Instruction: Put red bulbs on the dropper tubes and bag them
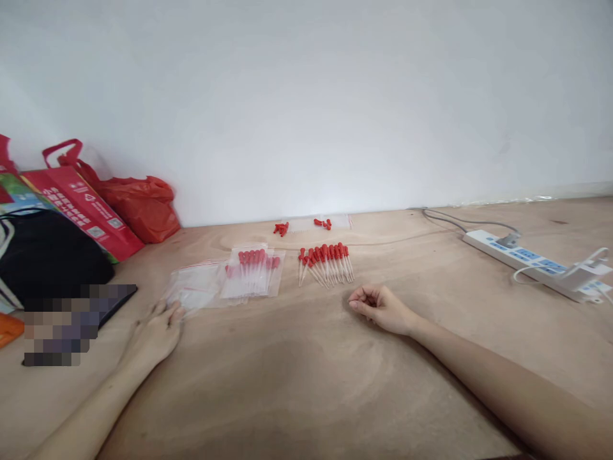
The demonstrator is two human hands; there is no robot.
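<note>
My left hand [158,330] lies on the wooden table, fingertips at the near edge of a pile of clear zip bags [194,285], its fingers apart. To the right of that pile are filled bags [249,271] holding droppers with red bulbs. A row of loose red-bulbed droppers [330,262] lies at the centre. Just right of and nearer than this row, my right hand [383,309] rests on its side with fingers curled; nothing shows in them. Small red bulbs [281,228] lie behind, beside a clear bag [340,222] with more red bulbs on it.
A white power strip [531,262] with a plugged-in cable and charger lies at the right. Red bags [143,207], a black bag [52,255] and a dark flat device [117,306] with a blurred screen are at the left. A white wall [335,102] rises behind the table [287,383].
</note>
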